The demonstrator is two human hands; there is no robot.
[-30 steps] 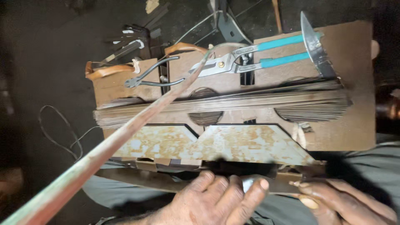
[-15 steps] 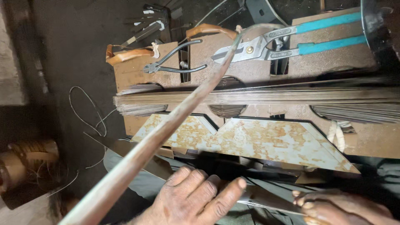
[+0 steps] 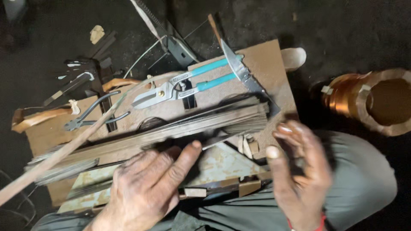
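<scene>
The left hand (image 3: pixel 147 188) lies palm down with its fingers stretched out and spread, the fingertips resting on the near edge of a long stack of thin grey metal strips (image 3: pixel 171 130). Its grip is open and flat, pressing rather than pinching. The stack runs from the left, where its ends fan out loose, up to the right across a brown board (image 3: pixel 274 64) that serves as the surface. The right hand (image 3: pixel 299 171) hovers at the right end of the stack, just near of it, fingers loosely spread and empty; it is blurred, so whether a fingertip touches the strips is hard to say.

Near of the stack, partly under the left hand, sits a pale, rust-flecked metal plate (image 3: pixel 222 164) with angled edges. Far of the stack on the board lie tin snips with teal handles (image 3: pixel 188 83), blades pointing left, and further left a pair of dark pliers (image 3: pixel 92 113). A knife-like blade (image 3: pixel 242 70) lies aslant across the ends of the teal handles. A long reddish rod (image 3: pixel 55 156) slants from the lower left corner up toward the snips, passing over the strips. To the far right, off the board, stands a coil of copper-coloured wire (image 3: pixel 368 98) on the dark floor. The person's grey-clad lap (image 3: pixel 364 184) shows beneath the right hand.
</scene>
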